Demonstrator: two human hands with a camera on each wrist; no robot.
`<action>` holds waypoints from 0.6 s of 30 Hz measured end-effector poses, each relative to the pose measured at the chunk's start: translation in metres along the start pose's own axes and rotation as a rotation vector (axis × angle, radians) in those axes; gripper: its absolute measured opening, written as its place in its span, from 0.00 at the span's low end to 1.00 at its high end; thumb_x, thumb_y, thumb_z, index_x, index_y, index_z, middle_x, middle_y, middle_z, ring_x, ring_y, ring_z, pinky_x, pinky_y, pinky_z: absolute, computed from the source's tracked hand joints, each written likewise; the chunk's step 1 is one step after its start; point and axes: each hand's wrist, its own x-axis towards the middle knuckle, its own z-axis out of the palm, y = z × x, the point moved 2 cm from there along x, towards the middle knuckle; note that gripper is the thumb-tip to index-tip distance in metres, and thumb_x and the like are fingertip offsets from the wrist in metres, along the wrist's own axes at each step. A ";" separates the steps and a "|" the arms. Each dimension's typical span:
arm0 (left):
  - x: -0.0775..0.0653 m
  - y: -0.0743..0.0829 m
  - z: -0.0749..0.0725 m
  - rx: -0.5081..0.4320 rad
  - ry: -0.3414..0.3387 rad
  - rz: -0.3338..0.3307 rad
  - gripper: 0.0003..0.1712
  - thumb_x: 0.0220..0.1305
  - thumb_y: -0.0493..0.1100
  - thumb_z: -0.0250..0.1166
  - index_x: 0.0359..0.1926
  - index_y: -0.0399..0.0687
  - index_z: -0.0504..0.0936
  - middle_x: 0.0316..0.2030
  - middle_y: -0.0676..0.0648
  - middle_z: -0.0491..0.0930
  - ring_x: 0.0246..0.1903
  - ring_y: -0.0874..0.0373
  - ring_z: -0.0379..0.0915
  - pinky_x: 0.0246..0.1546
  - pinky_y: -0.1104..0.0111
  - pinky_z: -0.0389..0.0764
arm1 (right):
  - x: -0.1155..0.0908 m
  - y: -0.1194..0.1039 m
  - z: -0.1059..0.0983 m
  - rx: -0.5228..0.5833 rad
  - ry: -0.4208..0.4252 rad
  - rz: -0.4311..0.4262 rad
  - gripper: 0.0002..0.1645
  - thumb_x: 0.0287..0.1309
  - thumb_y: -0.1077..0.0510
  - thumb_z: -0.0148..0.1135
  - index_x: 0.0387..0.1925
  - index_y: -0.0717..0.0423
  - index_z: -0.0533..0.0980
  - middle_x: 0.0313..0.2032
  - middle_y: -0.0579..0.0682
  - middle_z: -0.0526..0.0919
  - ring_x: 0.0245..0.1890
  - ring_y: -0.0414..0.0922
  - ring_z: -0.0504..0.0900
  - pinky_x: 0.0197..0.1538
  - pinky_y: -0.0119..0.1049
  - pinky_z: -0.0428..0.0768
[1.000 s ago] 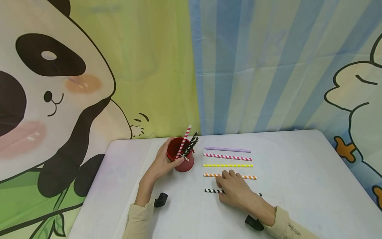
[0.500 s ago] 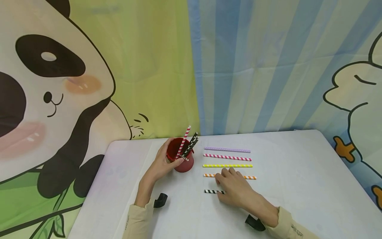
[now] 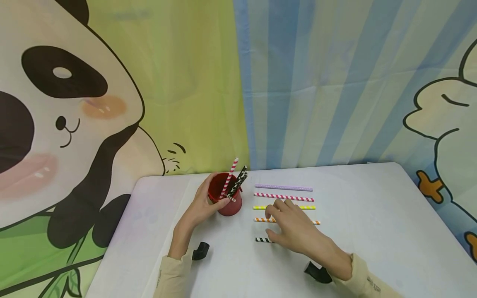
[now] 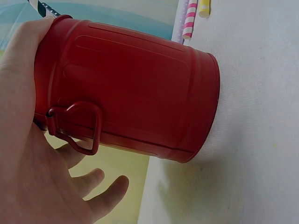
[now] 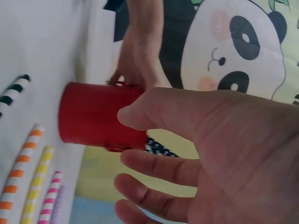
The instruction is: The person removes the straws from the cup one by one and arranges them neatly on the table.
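My left hand [image 3: 201, 205] holds a small red metal bucket [image 3: 232, 208] by its rim, the thumb on the near side. A red-and-white striped straw [image 3: 229, 178] and several black-and-white patterned straws [image 3: 238, 183] lean inside it. In the left wrist view a wire handle [image 4: 97, 128] shows on the bucket's side. My right hand [image 3: 298, 227] hovers above the row of straws, thumb and fingers apart, holding nothing. Partly under it lie a black-and-white striped straw [image 3: 263, 239] and an orange-striped straw [image 3: 262, 219].
Farther back in the row lie a yellow straw [image 3: 258, 207], a pink-striped straw [image 3: 283, 197] and a lilac straw [image 3: 284, 187]. The white table [image 3: 372, 215] ends at a curtain [image 3: 316, 82] printed with a panda. Black wrist mounts [image 3: 201, 251] sit at both cuffs.
My right hand has lifted off the black-and-white striped straw and shifted slightly away from me, its thumb and fingers parting. The left hand and bucket stay put.
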 end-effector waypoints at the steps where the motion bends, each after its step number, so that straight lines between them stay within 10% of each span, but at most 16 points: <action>1: 0.000 0.000 0.000 0.002 0.001 -0.003 0.54 0.56 0.61 0.74 0.77 0.67 0.53 0.68 0.55 0.63 0.70 0.52 0.57 0.60 0.48 0.77 | 0.002 -0.001 -0.004 0.003 0.013 -0.001 0.15 0.50 0.52 0.73 0.38 0.47 0.76 0.33 0.40 0.73 0.34 0.39 0.66 0.38 0.33 0.70; 18: -0.002 0.005 0.000 -0.009 -0.006 -0.017 0.55 0.57 0.59 0.74 0.78 0.61 0.52 0.70 0.50 0.62 0.70 0.48 0.56 0.61 0.45 0.75 | 0.054 -0.010 -0.059 0.385 0.200 0.032 0.14 0.61 0.52 0.66 0.47 0.47 0.76 0.44 0.42 0.79 0.49 0.43 0.75 0.53 0.42 0.76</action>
